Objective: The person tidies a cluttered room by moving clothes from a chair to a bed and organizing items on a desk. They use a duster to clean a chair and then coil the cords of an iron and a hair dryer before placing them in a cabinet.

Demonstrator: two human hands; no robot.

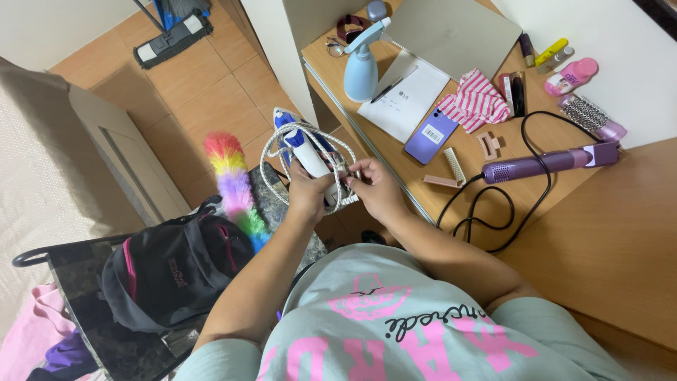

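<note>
While I hold the blue and white iron [305,149] out over the tiled floor, just off the left edge of the wooden desk [599,233], I judge it best to keep the body steady and each loop of cord snug so nothing slips off. My left hand [308,194] is clamped around the iron's white handle, and my right hand [377,189] has its fingertips pinched together on the white braided cord [273,144], which lies coiled in several loops around the iron.
</note>
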